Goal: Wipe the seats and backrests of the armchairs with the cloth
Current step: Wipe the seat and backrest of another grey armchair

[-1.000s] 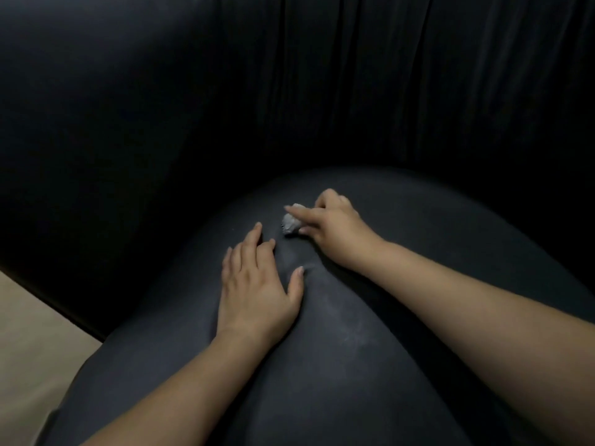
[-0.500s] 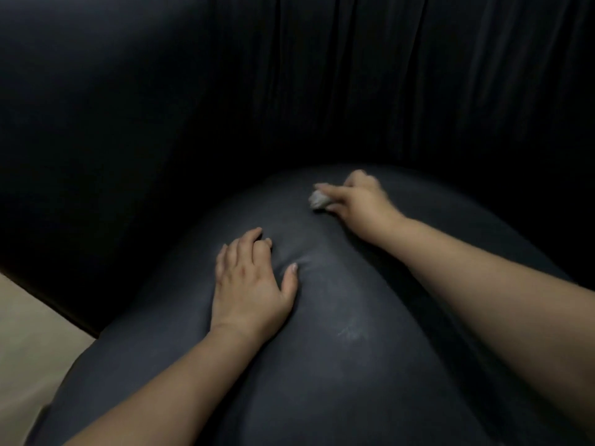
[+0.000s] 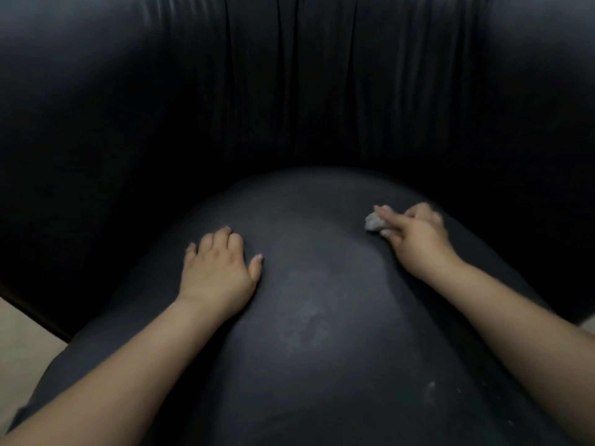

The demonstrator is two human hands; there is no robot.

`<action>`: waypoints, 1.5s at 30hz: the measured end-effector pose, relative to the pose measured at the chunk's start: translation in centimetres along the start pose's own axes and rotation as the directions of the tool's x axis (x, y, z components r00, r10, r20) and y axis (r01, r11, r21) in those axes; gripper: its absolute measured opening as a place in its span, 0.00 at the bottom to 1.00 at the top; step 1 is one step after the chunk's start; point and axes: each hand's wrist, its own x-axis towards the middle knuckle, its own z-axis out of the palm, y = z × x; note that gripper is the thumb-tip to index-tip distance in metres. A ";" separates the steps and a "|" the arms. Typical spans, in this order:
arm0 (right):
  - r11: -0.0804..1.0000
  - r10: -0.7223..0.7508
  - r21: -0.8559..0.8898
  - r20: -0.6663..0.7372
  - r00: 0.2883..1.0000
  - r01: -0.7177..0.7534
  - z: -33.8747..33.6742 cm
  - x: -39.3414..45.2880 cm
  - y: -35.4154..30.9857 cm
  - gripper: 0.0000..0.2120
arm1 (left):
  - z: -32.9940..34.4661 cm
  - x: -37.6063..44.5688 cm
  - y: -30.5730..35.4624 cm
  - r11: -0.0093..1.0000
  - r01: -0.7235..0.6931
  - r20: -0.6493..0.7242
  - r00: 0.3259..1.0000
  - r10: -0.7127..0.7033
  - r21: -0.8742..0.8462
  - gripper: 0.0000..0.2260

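cloth (image 3: 373, 222) moved right, in right hand (image 3: 418, 239)

The small crumpled cloth wad (image 3: 373, 222) at the right hand (image 3: 417, 239) is showing pale grey-white. The rounded leather seat cushion (image 3: 322, 333) under both hands is looking charcoal with faint whitish smudges; the pleated leather backrest (image 3: 296, 91) beyond is appearing black.

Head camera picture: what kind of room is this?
Probably a living room or lounge, though little shows. A black leather-like armchair seat with a pleated backrest fills the view, and pale floor shows beside it.
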 end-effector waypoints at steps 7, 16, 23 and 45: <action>0.996 -0.086 0.031 0.034 0.996 0.085 -1.6 -1.6 2.1 0.18 | -1.6 -0.6 1.7 1.000 -0.010 0.090 0.996 0.011 -0.006 0.29; 0.970 -0.236 0.079 0.115 0.965 0.228 -1.6 -4.5 1.0 0.21 | -0.7 -2.8 11.1 0.941 -0.317 0.110 0.938 0.329 -0.116 0.31; 0.985 0.166 0.060 -0.017 0.986 -0.165 -3.7 -5.2 6.0 0.21 | 0.1 -3.0 11.1 0.950 -0.294 0.095 0.948 0.304 -0.105 0.34; 0.953 0.300 0.062 -0.050 0.953 -0.296 -6.5 -13.6 5.2 0.21 | 0.8 -3.4 12.5 0.934 -0.347 -0.044 0.938 0.344 -0.087 0.30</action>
